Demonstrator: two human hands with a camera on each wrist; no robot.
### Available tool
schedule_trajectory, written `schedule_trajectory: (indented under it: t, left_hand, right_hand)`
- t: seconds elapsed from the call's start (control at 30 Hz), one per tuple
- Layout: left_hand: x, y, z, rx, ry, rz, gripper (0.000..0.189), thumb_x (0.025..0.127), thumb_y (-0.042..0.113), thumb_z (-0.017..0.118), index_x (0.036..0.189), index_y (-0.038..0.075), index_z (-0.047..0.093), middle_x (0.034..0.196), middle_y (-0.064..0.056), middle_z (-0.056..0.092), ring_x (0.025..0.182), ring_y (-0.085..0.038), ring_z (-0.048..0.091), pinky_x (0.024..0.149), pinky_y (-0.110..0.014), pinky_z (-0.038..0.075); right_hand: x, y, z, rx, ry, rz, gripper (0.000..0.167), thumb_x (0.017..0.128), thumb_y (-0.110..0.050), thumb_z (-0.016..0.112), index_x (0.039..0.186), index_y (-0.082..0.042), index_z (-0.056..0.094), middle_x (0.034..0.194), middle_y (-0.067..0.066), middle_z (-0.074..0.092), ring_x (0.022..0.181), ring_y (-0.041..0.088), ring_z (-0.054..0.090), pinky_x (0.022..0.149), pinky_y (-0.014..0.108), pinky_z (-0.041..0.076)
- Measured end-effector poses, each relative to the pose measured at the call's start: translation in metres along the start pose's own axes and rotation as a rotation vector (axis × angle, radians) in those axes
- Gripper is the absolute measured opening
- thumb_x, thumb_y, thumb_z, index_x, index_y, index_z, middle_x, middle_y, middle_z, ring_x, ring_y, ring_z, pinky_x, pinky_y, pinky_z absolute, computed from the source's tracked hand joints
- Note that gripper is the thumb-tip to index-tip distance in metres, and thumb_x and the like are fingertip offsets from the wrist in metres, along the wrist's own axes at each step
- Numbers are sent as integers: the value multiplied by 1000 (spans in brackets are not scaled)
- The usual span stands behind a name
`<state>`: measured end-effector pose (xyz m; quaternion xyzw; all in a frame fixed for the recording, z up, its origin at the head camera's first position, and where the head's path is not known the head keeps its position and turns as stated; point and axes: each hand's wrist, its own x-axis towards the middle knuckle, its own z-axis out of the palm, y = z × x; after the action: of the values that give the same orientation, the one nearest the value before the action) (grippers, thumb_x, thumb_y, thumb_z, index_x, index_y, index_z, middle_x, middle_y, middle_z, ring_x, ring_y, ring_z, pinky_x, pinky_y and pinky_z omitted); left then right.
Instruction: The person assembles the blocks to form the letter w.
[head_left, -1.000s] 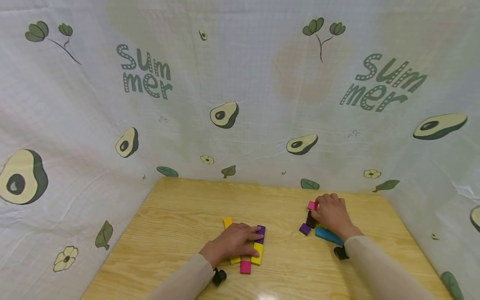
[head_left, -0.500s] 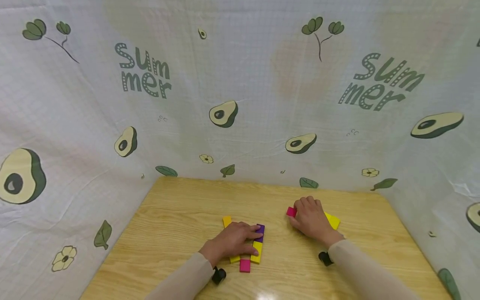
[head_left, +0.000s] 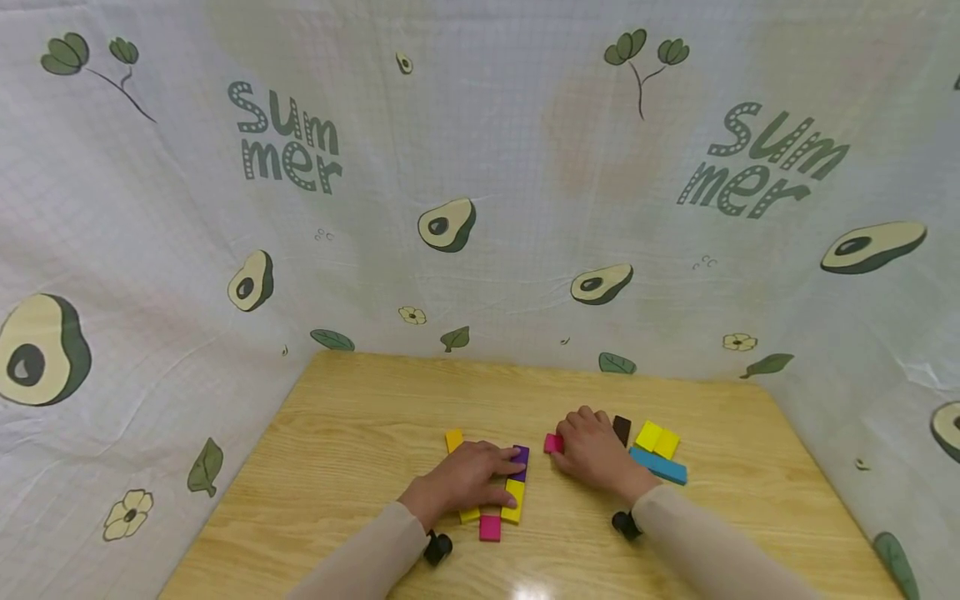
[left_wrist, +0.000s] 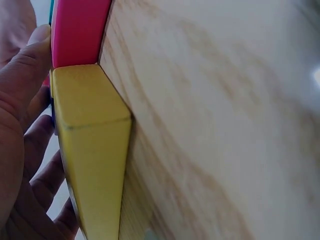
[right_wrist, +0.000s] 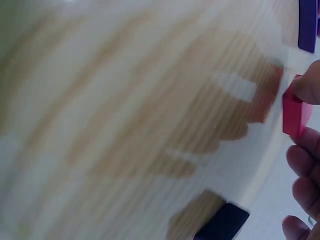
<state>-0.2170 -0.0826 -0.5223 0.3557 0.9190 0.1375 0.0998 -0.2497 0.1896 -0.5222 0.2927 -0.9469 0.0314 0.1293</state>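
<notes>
My left hand (head_left: pixel 472 477) rests over a group of flat coloured blocks, fingers spread and fairly straight. Fingertips touch the purple block (head_left: pixel 521 463), and the thumb lies on the yellow block (head_left: pixel 513 502). Beside them is a pink block (head_left: pixel 490 528); an orange block (head_left: pixel 453 439) shows past the hand, which covers the group's middle. The left wrist view has a yellow block (left_wrist: pixel 92 150) against a pink one (left_wrist: pixel 80 32). My right hand (head_left: pixel 592 450) pinches another pink block (head_left: pixel 553 443) between thumb and fingertip; in the right wrist view this pink block (right_wrist: pixel 295 110) appears just above the table.
Right of my right hand lie a black block (head_left: pixel 622 429), two yellow blocks (head_left: pixel 657 440) and a long blue block (head_left: pixel 657 465). A dark block (right_wrist: pixel 222 222) shows low in the right wrist view. Printed cloth (head_left: pixel 525 167) surrounds the wooden table (head_left: pixel 360 433).
My right hand has carried the pink block left and nearer, away from the black, yellow and blue blocks, which are uncovered now. My left hand stays in place.
</notes>
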Motion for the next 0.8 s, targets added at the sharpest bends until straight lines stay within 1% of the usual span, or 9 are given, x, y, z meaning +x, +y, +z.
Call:
schedule_trajectory:
  t: [0.2, 0.33, 0.57, 0.8]
  left_hand:
    - [0, -1, 0, -1, 7, 2, 62, 99, 60, 65, 154, 32, 56, 165, 10, 45, 145, -20, 51, 121, -43, 40]
    - [1, -2, 1, -1, 12, 10, 61, 100, 59, 64, 154, 32, 56, 165, 9, 45, 146, -20, 51, 121, -43, 40]
    - [1, -4, 1, -19, 14, 21, 61, 100, 58, 64, 154, 30, 57, 165, 9, 46, 146, -21, 50, 121, -43, 40]
    - [1, -5, 3, -14, 23, 37, 61, 101, 58, 63, 154, 30, 57, 164, 8, 46, 145, -21, 51, 121, -43, 41]
  right_hand:
    - [5, -10, 1, 23, -37, -34, 24, 97, -36, 75, 98, -12, 70, 92, 1, 62, 90, 22, 46, 84, 44, 42]
    - [9, -13, 1, 5, -39, -53, 27, 98, -37, 74, 101, -11, 70, 96, 3, 64, 92, 24, 48, 84, 43, 41]
    - [11, -14, 5, -4, -44, -48, 28, 98, -38, 74, 105, -10, 72, 102, 5, 67, 96, 25, 50, 86, 45, 43]
    - [13, -15, 9, 9, -47, -51, 29, 99, -38, 73, 108, -10, 72, 106, 5, 68, 98, 25, 51, 88, 45, 43]
